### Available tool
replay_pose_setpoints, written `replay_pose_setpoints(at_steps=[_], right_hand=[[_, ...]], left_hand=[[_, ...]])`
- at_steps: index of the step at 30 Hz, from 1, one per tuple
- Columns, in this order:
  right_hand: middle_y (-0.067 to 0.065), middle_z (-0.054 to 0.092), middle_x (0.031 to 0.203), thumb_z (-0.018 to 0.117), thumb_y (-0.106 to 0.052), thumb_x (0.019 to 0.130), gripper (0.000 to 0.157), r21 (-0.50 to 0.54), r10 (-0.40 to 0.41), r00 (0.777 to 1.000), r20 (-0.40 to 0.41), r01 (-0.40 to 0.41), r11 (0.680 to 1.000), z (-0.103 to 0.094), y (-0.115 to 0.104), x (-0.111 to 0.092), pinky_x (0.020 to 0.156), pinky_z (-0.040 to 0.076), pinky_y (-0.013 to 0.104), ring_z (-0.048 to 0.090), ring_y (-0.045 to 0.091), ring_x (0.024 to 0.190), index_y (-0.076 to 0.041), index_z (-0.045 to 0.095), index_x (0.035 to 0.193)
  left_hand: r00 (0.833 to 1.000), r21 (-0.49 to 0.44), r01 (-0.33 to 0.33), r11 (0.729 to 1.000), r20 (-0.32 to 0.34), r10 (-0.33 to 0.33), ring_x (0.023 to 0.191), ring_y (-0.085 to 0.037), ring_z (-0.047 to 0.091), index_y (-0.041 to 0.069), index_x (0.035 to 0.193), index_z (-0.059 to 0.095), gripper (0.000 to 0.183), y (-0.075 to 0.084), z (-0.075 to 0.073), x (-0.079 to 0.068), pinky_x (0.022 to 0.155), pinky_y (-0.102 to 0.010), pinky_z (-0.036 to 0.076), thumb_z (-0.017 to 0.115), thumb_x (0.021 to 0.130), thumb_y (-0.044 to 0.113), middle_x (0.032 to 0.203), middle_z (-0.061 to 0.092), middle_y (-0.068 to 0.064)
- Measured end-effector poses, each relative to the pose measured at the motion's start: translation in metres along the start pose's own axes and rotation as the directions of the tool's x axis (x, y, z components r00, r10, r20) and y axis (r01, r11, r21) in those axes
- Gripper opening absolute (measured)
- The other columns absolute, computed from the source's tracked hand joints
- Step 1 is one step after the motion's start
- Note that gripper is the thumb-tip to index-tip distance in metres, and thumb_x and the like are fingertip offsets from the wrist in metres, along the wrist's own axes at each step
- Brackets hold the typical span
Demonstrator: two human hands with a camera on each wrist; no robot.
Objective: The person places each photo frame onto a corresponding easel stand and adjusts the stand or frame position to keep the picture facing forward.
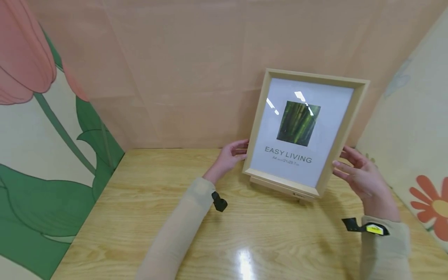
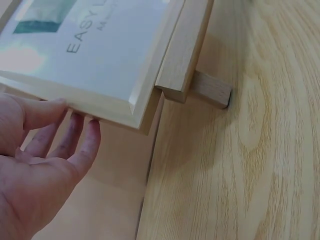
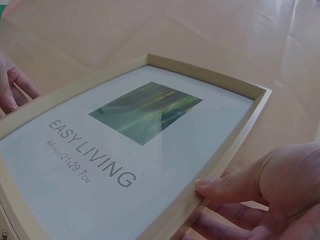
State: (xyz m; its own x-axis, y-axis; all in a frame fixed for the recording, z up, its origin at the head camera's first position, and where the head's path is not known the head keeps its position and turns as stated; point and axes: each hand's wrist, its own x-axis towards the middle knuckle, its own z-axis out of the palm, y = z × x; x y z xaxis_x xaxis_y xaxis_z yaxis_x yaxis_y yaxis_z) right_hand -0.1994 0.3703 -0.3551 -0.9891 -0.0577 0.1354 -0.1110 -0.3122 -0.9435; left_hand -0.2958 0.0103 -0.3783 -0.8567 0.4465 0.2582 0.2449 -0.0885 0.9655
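A light wooden picture frame point(image 1: 304, 132) stands tilted back on a small wooden stand point(image 1: 276, 187). Behind its clear front is a white sheet with a green bamboo picture and the words "EASY LIVING". My left hand point(image 1: 229, 157) holds the frame's left side low down, thumb at the front edge and fingertips at the side. On the opposite side my right hand point(image 1: 365, 179) grips the lower part, its thumb point(image 3: 225, 186) on the edge and the other fingers reaching underneath. A stand leg point(image 2: 212, 90) juts out below the ledge in the left wrist view; the frame's back is hidden.
The wood-grain table point(image 1: 168, 217) ends at a pinkish backdrop point(image 1: 175, 77) close behind the frame. Side panels stand left and right, with a large tulip point(image 1: 28, 54) on one and a red flower point(image 1: 432, 202) on the other.
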Motion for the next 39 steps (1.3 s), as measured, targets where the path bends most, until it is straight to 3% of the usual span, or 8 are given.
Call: replay_pose_setpoints(at_steps=[5,15,21,25,32,39], right_hand=[[0.003,0.044,0.111,0.045,0.015,0.085,0.063,0.019,-0.005,1.0,0.012,0.005,1.0,-0.003,0.0,0.0,0.074,0.052,0.03,0.057,0.015,0.09,-0.011,0.027,0.139],[0.004,0.04,0.112,0.051,0.008,0.085,0.063,-0.059,0.048,0.998,-0.049,-0.051,0.997,-0.003,-0.001,0.0,0.073,0.052,0.028,0.055,0.013,0.091,-0.017,0.029,0.139],[0.006,0.048,0.107,0.046,0.011,0.086,0.047,0.032,0.016,1.0,-0.011,-0.016,0.999,-0.005,0.0,0.0,0.073,0.052,0.031,0.056,0.016,0.09,-0.009,0.042,0.129],[0.005,0.056,0.108,0.043,0.002,0.091,0.034,0.053,0.067,0.997,0.039,-0.069,0.996,-0.012,0.003,-0.003,0.076,0.051,0.034,0.058,0.019,0.094,-0.007,0.048,0.124],[0.003,0.057,0.114,0.036,-0.023,0.097,0.028,0.098,0.257,0.958,0.128,-0.27,0.958,-0.029,0.022,-0.015,0.085,0.046,0.042,0.056,0.023,0.102,-0.015,0.047,0.121],[0.007,0.057,0.109,0.027,-0.022,0.099,0.028,0.152,0.362,0.904,0.229,-0.4,0.904,-0.029,0.051,-0.029,0.09,0.037,0.053,0.055,0.029,0.1,-0.01,0.051,0.108]], left_hand=[[1.0,-0.002,0.007,1.0,-0.012,-0.007,0.108,-0.036,0.048,-0.003,0.127,0.044,0.048,0.002,0.003,0.0,0.083,-0.03,0.047,0.052,0.082,-0.015,0.122,0.048,-0.022],[0.998,-0.028,0.065,0.998,-0.007,-0.065,0.11,-0.036,0.047,-0.003,0.128,0.043,0.048,0.002,0.004,-0.003,0.085,-0.033,0.046,0.051,0.082,-0.014,0.124,0.047,-0.021],[0.996,-0.072,0.087,0.994,-0.015,-0.088,0.106,-0.032,0.051,0.001,0.127,0.046,0.046,-0.011,0.001,0.0,0.084,-0.041,0.046,0.054,0.083,-0.01,0.121,0.051,-0.017],[0.988,-0.06,0.147,0.987,-0.037,-0.15,0.1,-0.025,0.056,0.007,0.125,0.05,0.041,-0.025,0.001,0.0,0.079,-0.04,0.049,0.057,0.085,0.002,0.116,0.055,-0.012],[0.966,-0.067,0.247,0.967,-0.058,-0.251,0.097,-0.022,0.057,0.012,0.122,0.054,0.033,-0.037,0.002,-0.004,0.08,-0.045,0.048,0.053,0.09,0.015,0.112,0.058,-0.006],[0.952,-0.144,0.296,0.944,-0.037,-0.304,0.1,-0.03,0.054,0.005,0.126,0.049,0.034,-0.04,0.006,-0.013,0.086,-0.054,0.04,0.048,0.092,0.012,0.114,0.055,-0.012]])
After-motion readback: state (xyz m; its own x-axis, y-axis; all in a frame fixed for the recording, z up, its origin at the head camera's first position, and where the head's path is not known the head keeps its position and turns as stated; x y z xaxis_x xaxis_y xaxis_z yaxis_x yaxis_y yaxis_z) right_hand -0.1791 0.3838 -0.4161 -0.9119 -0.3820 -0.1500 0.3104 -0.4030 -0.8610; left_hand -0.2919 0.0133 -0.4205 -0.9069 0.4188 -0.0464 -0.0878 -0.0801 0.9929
